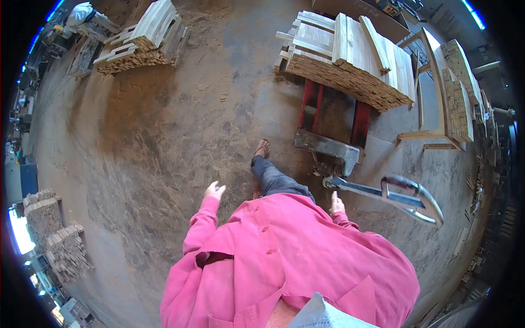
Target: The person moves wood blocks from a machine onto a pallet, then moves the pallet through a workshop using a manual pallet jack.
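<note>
My left hand [215, 190] hangs out in front of my body over the bare floor, its fingers apart and nothing in it. On the other side my right hand [337, 204] is held low with its fingers stretched out, and it is free of any object. Closest to it is the long handle [377, 192] of a pallet jack, which slants out to the right and ends in a metal loop; I see no grip on it. The red forks of the pallet jack [309, 106] reach toward a big stack of wooden planks [350, 60].
A wooden frame [437, 82] stands right of the stack, with more timber [458, 104] behind it. Another plank stack [150, 38] is at the far left, near a person [81, 14]. Bundles of wood pieces [65, 246] lie at the left edge. Sawdust covers the concrete floor [180, 142].
</note>
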`<state>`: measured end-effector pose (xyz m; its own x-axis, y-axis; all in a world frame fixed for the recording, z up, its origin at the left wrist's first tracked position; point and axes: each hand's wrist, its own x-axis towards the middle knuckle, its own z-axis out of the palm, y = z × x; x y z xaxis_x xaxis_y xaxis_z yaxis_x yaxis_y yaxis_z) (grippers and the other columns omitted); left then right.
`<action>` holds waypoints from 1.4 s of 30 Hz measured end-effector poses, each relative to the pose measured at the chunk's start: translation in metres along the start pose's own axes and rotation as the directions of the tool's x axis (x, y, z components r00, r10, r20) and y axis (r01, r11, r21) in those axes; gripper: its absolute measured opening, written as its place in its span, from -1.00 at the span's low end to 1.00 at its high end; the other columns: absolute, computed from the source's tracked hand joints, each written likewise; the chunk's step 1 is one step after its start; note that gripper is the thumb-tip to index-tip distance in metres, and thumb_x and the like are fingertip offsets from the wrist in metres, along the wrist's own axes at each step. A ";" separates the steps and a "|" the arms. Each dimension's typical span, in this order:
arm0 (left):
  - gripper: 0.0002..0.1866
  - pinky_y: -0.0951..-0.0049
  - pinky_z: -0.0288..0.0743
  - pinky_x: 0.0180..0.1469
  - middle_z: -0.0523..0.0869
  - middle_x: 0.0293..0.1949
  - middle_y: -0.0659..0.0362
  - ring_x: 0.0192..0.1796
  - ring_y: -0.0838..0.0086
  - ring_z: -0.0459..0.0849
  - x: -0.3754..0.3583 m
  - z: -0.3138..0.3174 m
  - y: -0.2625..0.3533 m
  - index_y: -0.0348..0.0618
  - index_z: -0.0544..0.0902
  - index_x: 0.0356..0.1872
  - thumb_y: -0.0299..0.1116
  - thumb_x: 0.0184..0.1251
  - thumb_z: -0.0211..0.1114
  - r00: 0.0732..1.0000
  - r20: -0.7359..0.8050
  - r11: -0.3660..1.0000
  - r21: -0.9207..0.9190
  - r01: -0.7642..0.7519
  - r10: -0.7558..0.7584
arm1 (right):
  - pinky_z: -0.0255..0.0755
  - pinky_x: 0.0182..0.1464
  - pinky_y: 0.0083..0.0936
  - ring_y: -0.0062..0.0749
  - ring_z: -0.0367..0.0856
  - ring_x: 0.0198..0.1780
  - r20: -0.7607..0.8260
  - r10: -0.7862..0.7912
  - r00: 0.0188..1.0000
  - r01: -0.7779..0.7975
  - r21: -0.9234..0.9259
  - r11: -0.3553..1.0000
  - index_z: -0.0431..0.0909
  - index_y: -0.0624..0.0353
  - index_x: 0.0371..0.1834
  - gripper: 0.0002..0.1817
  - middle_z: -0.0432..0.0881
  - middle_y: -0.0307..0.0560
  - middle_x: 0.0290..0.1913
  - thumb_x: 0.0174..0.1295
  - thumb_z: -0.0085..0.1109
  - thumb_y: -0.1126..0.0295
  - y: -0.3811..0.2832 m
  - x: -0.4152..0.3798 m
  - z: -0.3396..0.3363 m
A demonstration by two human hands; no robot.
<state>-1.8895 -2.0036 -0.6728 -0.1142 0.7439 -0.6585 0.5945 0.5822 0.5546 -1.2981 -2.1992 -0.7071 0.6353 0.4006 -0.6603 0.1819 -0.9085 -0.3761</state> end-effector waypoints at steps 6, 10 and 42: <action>-0.27 0.28 0.55 0.23 0.71 0.16 -0.07 0.16 0.23 0.70 0.057 -0.064 0.146 -0.12 0.50 0.39 -0.03 0.24 0.45 0.967 0.132 0.974 -0.092 -0.206 0.217 | 0.49 0.24 -0.12 0.22 0.56 0.20 0.301 -0.557 0.774 0.631 -0.283 0.722 0.14 -0.10 0.61 -0.18 0.53 0.33 0.23 0.22 0.00 0.63 -0.152 0.080 0.108; -0.33 0.27 0.56 0.19 0.75 0.09 -0.06 0.11 0.23 0.74 0.113 -0.131 0.136 -0.08 0.55 0.35 -0.02 0.25 0.43 0.997 -0.016 0.991 0.110 -0.070 0.072 | 0.21 0.48 -0.32 0.02 0.38 0.44 0.301 -0.445 0.843 0.460 0.025 0.888 0.42 0.12 0.43 -0.33 0.48 0.25 0.38 0.51 -0.15 -0.17 -0.398 0.040 0.074; -0.41 0.25 0.45 0.32 0.67 0.23 -0.04 0.28 0.14 0.63 0.717 -0.099 0.680 -0.11 0.61 0.26 0.10 0.40 0.23 0.910 0.253 0.825 0.392 -0.408 0.330 | 0.47 0.23 -0.26 0.00 0.63 0.16 0.153 -0.273 0.950 0.269 0.050 0.962 0.58 0.26 0.23 -0.25 0.66 0.21 0.11 0.25 0.27 -0.21 -0.743 0.235 0.067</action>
<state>-1.6461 -1.0420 -0.7172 0.2934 0.7858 -0.5444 0.8486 0.0482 0.5268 -1.3339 -1.4224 -0.6266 0.4389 0.6468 -0.6237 0.3080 -0.7604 -0.5718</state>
